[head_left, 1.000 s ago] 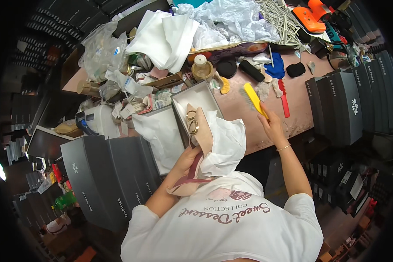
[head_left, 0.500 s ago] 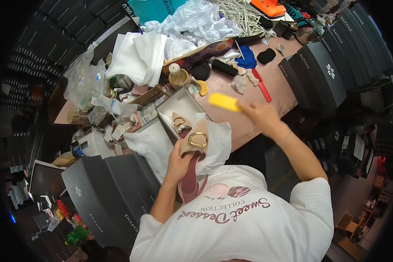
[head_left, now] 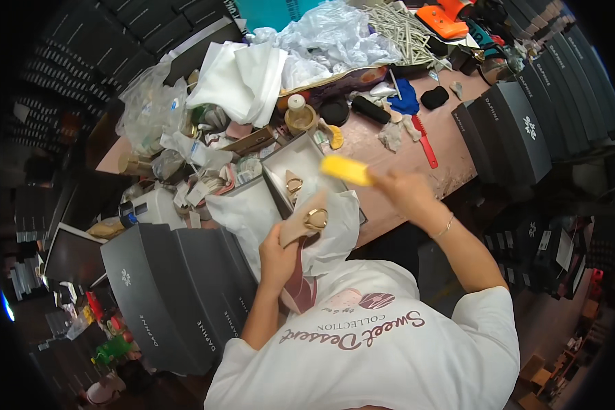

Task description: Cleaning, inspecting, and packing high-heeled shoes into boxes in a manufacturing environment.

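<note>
My left hand point(head_left: 278, 258) grips a beige pointed shoe point(head_left: 299, 220) with a gold ring ornament on its toe and a dark red inside. The shoe lies tilted, toe pointing up and away from me. In my right hand point(head_left: 406, 195) is a yellow flat block point(head_left: 346, 170), smeared by motion, held just beyond the shoe's toe and apart from it. Past the shoe stands an open grey shoebox point(head_left: 306, 152), its inside white. A matching shoe point(head_left: 293, 184) sits in it, partly covered by white tissue paper point(head_left: 338, 222).
Stacked dark grey shoeboxes stand at left point(head_left: 158, 287) and right point(head_left: 509, 137). Across the pink table point(head_left: 403, 198) lie a red comb-like brush point(head_left: 427, 142), a black roller-shaped thing point(head_left: 370, 109), a blue cloth point(head_left: 405, 97), a capped bottle point(head_left: 298, 115) and crumpled plastic bags point(head_left: 328, 37).
The shoe in my left hand has turned more onto its side. My right hand has brought the yellow block left, nearer the shoe's toe. The whole view has shifted slightly.
</note>
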Available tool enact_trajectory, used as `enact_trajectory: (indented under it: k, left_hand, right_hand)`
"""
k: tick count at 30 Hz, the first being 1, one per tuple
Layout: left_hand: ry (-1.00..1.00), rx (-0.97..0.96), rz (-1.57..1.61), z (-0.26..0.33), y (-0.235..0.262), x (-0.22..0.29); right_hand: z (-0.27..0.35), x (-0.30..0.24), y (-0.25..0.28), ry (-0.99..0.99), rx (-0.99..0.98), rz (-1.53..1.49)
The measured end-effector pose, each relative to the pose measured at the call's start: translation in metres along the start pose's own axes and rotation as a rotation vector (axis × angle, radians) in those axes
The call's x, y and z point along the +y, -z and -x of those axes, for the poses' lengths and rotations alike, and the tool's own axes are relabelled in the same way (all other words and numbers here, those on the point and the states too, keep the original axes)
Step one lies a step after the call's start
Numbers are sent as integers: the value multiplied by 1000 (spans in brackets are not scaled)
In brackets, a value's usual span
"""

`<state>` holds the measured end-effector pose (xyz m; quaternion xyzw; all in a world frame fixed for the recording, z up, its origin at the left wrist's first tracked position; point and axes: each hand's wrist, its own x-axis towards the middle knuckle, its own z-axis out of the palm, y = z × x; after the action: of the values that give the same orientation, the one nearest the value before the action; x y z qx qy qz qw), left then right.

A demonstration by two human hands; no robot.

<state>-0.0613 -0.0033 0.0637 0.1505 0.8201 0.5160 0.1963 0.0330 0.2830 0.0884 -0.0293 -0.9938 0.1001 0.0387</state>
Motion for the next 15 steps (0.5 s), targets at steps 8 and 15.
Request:
enact_trajectory:
  k: [8,15]
  left_hand:
    - [269,342,858,-57,16,-65]
    - [258,388,997,-55,0,-28]
  right_hand:
    - [-14,-9,-55,-13,417,-163]
    - [9,-120,-39,-85,-588,-1307]
